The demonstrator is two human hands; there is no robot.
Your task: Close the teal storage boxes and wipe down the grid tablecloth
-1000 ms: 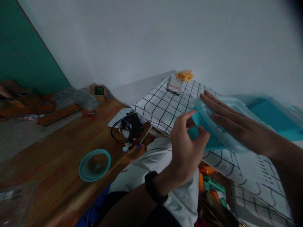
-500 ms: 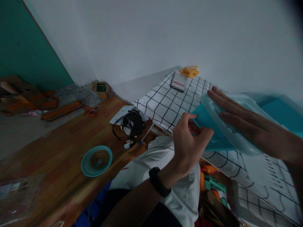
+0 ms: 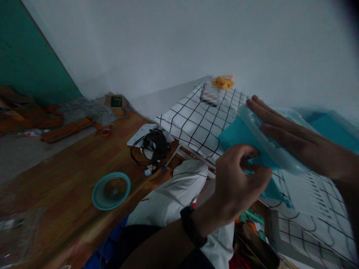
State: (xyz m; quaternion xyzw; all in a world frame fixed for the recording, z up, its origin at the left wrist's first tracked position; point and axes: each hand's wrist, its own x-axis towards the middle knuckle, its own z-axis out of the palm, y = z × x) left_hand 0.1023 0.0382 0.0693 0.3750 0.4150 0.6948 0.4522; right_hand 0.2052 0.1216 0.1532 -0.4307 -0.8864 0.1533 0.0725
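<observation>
My right hand (image 3: pixel 297 144) lies flat, fingers stretched out, on the clear lid (image 3: pixel 269 145) of a teal plastic container (image 3: pixel 238 136) that hangs tilted above the checked cloth. My left hand (image 3: pixel 238 183) has its fingers curled in a pinch at the container's lower front edge, gripping the teal plastic there. A black band sits on my left wrist. The container's far end is blurred at the right edge of the view.
A table under a white cloth with black checks (image 3: pixel 196 123) carries an orange bag (image 3: pixel 223 82) at its far end. On the wooden floor stand a teal bowl of brown pellets (image 3: pixel 111 189) and a black tangle of cables (image 3: pixel 154 145). White cloth (image 3: pixel 171 194) lies below my arm.
My left hand has dropped lower and to the right along the container's front edge. The container's near corner now sticks out more to the left. My right hand stays flat on the lid.
</observation>
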